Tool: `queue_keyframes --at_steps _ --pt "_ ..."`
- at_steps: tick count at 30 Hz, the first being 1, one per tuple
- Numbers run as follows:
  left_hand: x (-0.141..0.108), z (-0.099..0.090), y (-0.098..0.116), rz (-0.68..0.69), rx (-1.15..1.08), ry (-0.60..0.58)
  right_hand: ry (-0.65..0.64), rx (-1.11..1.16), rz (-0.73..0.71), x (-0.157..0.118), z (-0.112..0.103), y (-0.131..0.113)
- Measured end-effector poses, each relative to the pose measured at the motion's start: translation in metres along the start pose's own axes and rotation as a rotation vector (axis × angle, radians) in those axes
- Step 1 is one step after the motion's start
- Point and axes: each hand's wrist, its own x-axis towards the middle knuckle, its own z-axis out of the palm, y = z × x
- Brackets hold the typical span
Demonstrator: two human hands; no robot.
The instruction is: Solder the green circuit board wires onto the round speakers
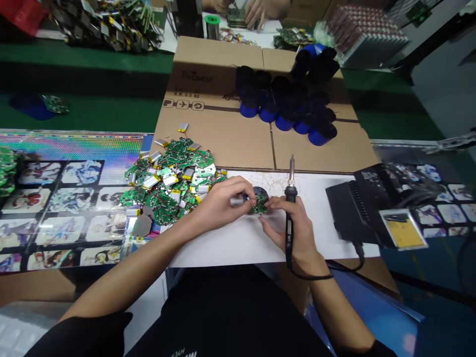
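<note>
A small green circuit board (pixel 259 202) with a dark round part beside it lies on the white work surface (pixel 230 248). My left hand (pixel 226 201) pinches at the left edge of the board; its fingertips are closed there. My right hand (pixel 297 225) holds a black soldering iron (pixel 289 223) upright, tip pointing away from me, while its index fingertip touches the board's right side. To the left of my left hand sits a heap of green circuit boards (pixel 167 198) with silver battery cells and red wires.
Blue and black round housings (pixel 286 104) stand on a cardboard sheet (pixel 219 144). A black soldering station (pixel 351 210) with a yellow sponge tray (pixel 403 229) is at right. Across the table, another person's hands (pixel 256 12) are near stacked boards. A solder spool (pixel 212 27) stands there.
</note>
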Motion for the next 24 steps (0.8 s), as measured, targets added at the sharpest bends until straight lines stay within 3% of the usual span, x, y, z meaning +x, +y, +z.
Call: queue_keyframes --at_steps 3,14,20,24 --pt "-0.001 0.001 -0.003 0.033 0.046 -0.027 -0.014 -0.052 -0.079 -0.005 0.002 0.004" --pt "0.003 -0.005 -0.004 0.101 0.183 -0.163 -0.003 -0.021 -0.113 -0.005 0.010 0.011" --pt "0.003 -0.004 -0.004 0.072 0.186 -0.185 0.023 0.147 0.089 -0.010 -0.002 0.000" --pt "0.002 -0.002 -0.003 0.042 0.163 -0.176 0.256 0.344 0.276 -0.007 -0.019 -0.009"
